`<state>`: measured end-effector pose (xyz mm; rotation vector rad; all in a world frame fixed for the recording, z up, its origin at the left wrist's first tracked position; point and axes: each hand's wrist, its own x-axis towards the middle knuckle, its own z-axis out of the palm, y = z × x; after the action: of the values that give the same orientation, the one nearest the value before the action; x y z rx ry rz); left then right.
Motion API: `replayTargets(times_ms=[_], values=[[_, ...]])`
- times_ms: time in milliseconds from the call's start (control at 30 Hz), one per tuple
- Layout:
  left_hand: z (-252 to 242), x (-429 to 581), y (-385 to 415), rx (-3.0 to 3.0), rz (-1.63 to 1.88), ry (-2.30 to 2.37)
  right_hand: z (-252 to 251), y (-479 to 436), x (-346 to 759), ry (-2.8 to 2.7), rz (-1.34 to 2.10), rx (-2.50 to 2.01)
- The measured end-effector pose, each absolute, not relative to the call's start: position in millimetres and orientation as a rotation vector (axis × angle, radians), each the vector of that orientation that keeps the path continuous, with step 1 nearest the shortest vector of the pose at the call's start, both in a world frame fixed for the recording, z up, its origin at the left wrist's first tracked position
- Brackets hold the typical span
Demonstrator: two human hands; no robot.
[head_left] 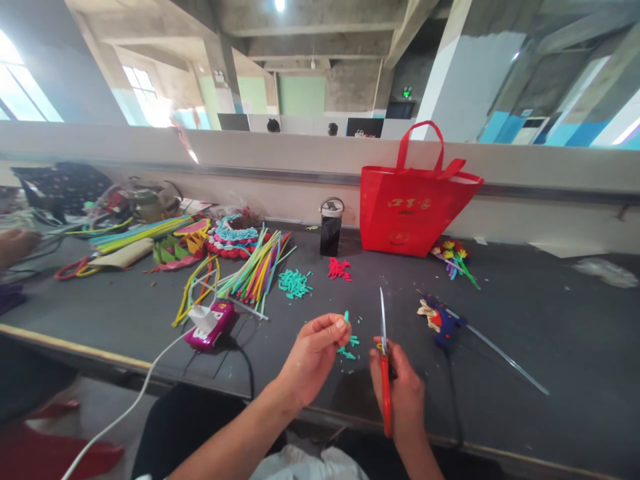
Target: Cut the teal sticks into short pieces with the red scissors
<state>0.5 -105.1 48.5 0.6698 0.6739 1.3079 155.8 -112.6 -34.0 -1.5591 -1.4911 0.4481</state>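
Between the thumb and forefinger of my left hand (317,350) is a small teal foam piece (347,317), its tip sticking up. My right hand (405,387) grips red-handled scissors (384,363), blades pointing up and away from me. The scissors are apart from the teal piece. Loose teal scraps (349,353) lie on the table between my hands. Farther back are a pile of teal pieces (294,284) and a smaller pile of red pieces (339,269).
Colourful strips (260,270) lie left of the teal pile, behind a purple power adapter (213,327) with a white cord. A dark bottle (331,227) and a red bag (410,210) stand behind. At right lies a blue glue gun (445,320). Another person's hand (17,248) shows far left.
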Motion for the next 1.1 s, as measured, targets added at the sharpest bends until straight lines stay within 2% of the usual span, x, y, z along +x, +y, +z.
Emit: replayTargets(times_ms=[167, 367, 500, 600, 867, 1100], values=[[47, -10, -101, 0.663, 1.285, 0.69, -44, -119, 168, -1.363, 0.667, -1.508], [42, -30, -90, 0.85, 1.432, 1.095, -22, -127, 186, -1.29, 1.14, -1.366], [40, -35, -87, 0.848, 1.466, 1.09, -20, -130, 194, -1.365, 1.19, -1.261], [40, -29, -89, 0.681, 1.346, 0.819, -25, -133, 188, -1.473, 1.05, -1.276], [45, -5, -109, 0.454, 1.16, 0.466, -35, -135, 152, -1.778, 0.255, -1.148], [48, 1, -117, 0.455, 1.203, 0.492, -32, -130, 152, -1.858, 0.116, -1.098]])
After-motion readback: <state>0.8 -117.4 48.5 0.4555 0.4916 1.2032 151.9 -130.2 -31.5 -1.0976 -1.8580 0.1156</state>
